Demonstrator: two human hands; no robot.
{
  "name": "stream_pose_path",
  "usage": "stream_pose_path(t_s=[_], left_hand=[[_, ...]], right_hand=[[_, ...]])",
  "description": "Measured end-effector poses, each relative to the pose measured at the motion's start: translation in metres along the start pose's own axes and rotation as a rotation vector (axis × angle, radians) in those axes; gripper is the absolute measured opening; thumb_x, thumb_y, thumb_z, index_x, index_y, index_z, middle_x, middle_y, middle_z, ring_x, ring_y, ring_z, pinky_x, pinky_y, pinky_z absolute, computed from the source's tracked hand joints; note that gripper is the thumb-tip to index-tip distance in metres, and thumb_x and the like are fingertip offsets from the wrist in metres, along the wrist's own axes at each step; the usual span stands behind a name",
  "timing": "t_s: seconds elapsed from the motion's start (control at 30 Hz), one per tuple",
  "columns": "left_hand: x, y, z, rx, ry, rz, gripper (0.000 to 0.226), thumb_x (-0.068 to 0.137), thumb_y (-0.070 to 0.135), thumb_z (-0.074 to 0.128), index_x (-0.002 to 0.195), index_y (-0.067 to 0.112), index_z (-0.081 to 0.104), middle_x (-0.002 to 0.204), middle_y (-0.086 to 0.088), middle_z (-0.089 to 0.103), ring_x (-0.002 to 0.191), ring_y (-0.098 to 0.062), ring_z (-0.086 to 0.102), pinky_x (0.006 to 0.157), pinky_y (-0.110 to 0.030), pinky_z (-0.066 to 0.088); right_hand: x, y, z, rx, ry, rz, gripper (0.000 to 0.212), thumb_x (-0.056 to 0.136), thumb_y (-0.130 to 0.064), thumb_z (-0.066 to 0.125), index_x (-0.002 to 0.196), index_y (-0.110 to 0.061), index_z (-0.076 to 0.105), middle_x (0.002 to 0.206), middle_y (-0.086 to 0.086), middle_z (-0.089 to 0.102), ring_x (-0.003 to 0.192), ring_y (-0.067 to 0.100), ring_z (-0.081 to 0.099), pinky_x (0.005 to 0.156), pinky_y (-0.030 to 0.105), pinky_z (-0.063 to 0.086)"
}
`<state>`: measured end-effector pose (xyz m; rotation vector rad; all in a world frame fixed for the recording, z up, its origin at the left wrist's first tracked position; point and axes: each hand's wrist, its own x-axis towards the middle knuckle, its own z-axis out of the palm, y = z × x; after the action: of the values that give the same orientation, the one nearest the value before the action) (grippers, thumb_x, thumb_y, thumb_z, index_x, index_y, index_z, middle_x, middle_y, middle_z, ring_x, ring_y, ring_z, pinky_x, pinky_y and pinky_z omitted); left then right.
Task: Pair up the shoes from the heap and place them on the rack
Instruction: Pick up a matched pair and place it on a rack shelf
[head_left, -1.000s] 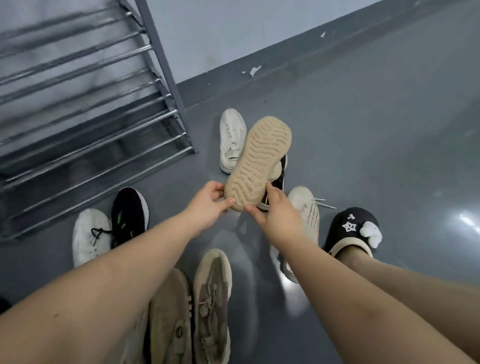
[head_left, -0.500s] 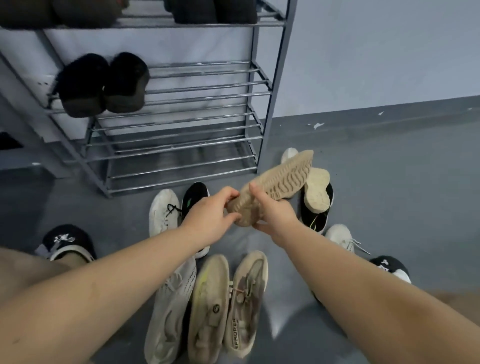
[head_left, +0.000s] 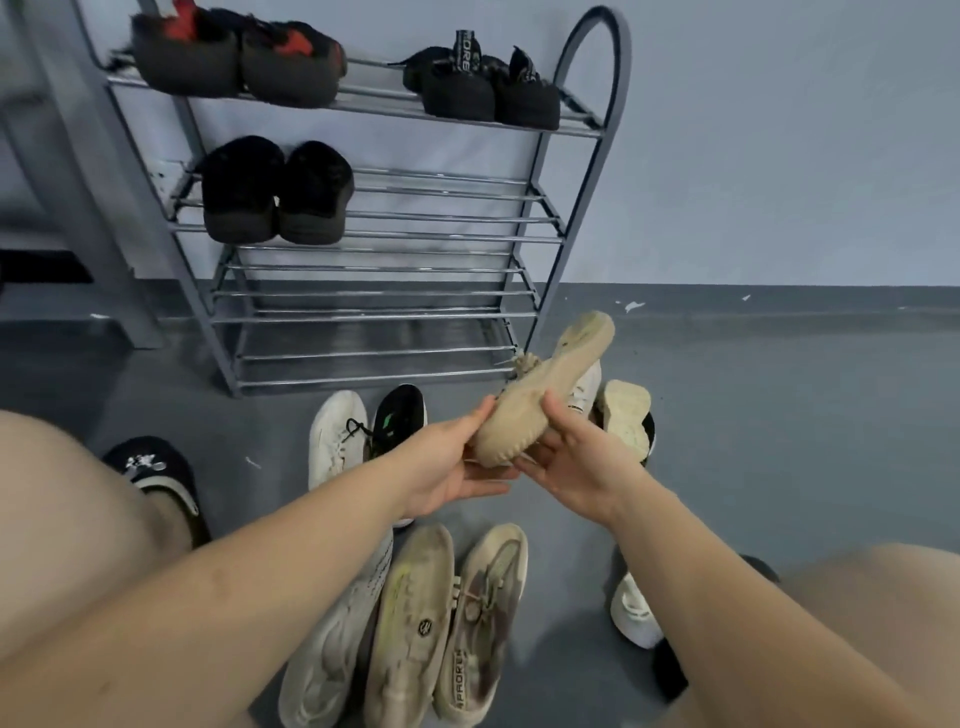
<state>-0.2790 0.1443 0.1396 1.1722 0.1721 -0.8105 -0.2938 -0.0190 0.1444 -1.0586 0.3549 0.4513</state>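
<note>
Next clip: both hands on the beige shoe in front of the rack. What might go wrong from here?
1. The beige shoe is held only at one end by the left hand and right hand; that light grip could slip.
2. Similar pale shoes lie on the floor, so a mismatched pairing is possible.
3. The rack has bar shelves; a shoe may sit tilted.

A grey floor (head_left: 779, 415) meets a pale blue wall (head_left: 779, 156) along a dark grey skirting band (head_left: 779, 299) with white chipped spots. A grey post (head_left: 78, 208) stands at far left.
</note>
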Motion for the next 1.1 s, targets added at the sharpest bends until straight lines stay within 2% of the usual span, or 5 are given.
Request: stream_pose_path(t_s=[0.17, 0.4, 0.57, 0.77, 1.1], left_hand=[[-0.002, -0.008, -0.011, 0.082, 0.072, 0.107, 0.045, 0.088, 0.025, 0.060, 0.128, 0.009, 0.046, 0.117, -0.013, 0.061, 0.092, -0.025, 0.066, 0.076, -0.032, 0.059], [0.008, -0.029, -0.014, 0.342, 0.118, 0.157, 0.058, 0.076, 0.019, 0.075, 0.123, 0.022, 0.040, 0.114, -0.002, 0.059, 0.098, -0.019, 0.063, 0.076, -0.032, 0.056], [0.014, -0.034, -0.026, 0.218, 0.139, 0.068, 0.051, 0.084, 0.028, 0.066, 0.127, 0.012, 0.046, 0.109, -0.005, 0.065, 0.094, -0.020, 0.065, 0.089, -0.040, 0.053], [0.019, -0.039, -0.038, 0.257, 0.091, 0.022, 0.052, 0.082, 0.020, 0.068, 0.128, 0.008, 0.049, 0.101, -0.001, 0.068, 0.089, -0.016, 0.067, 0.083, -0.034, 0.055], [0.035, -0.051, -0.056, 0.313, 0.099, -0.050, 0.067, 0.079, 0.020, 0.072, 0.137, 0.010, 0.039, 0.120, -0.007, 0.062, 0.101, -0.020, 0.065, 0.085, -0.033, 0.053]], right_hand=[[-0.002, 0.008, -0.008, -0.082, 0.047, -0.040, 0.022, 0.093, -0.028, 0.054, 0.108, -0.017, 0.065, 0.103, 0.004, 0.071, 0.092, 0.019, 0.067, 0.072, 0.032, 0.056], [-0.008, 0.017, -0.013, -0.281, 0.082, 0.041, 0.035, 0.089, -0.022, 0.062, 0.122, -0.012, 0.059, 0.111, 0.008, 0.069, 0.100, 0.025, 0.066, 0.091, 0.042, 0.054], [-0.008, 0.024, -0.018, -0.308, 0.059, 0.107, 0.030, 0.089, -0.013, 0.063, 0.119, -0.015, 0.061, 0.103, 0.003, 0.071, 0.096, 0.022, 0.065, 0.092, 0.045, 0.052], [-0.004, 0.031, -0.017, -0.335, 0.014, 0.141, 0.030, 0.088, -0.016, 0.064, 0.117, -0.025, 0.060, 0.103, -0.002, 0.070, 0.094, 0.019, 0.066, 0.088, 0.043, 0.054], [0.025, 0.057, -0.020, -0.331, 0.083, 0.209, 0.051, 0.081, -0.004, 0.070, 0.126, -0.016, 0.049, 0.108, 0.006, 0.067, 0.094, 0.024, 0.066, 0.074, 0.039, 0.056]])
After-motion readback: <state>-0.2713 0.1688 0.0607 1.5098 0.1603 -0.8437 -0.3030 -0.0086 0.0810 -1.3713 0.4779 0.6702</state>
